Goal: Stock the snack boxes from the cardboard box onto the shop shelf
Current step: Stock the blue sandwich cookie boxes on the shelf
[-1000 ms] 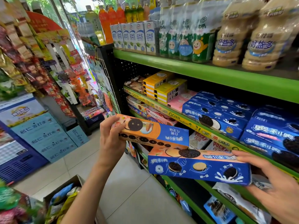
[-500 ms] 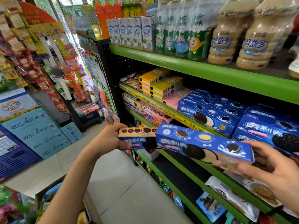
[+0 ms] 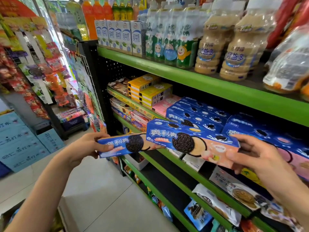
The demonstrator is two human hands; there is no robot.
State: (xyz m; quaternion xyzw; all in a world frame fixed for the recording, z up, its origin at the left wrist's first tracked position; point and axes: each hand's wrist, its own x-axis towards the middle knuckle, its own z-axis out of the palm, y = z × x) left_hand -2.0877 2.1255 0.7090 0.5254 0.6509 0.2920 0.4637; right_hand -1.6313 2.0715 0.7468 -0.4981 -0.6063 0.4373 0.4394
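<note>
My left hand (image 3: 87,146) grips the left end of a long blue cookie box (image 3: 123,145) with a dark sandwich cookie printed on it. My right hand (image 3: 255,156) holds the right end of a second, similar blue-and-pink cookie box (image 3: 192,143), whose left end overlaps the first box. Both boxes hang in the air in front of the green shop shelf (image 3: 192,174), level with the row of stocked blue cookie boxes (image 3: 197,114). The cardboard box (image 3: 61,213) shows only as a corner at the bottom left, beneath my left forearm.
Yellow and pink boxes (image 3: 150,91) fill the middle shelf's left part. Milk cartons (image 3: 117,37) and drink bottles (image 3: 217,52) stand on the top shelf. Snack bags (image 3: 217,205) lie on the lower shelves. Hanging snack racks (image 3: 38,64) and blue cartons (image 3: 20,141) line the aisle's left side.
Both boxes have been turned so their printed cookie fronts face me, and they have risen closer to the middle shelf. The view has shifted nearer to the shelves.
</note>
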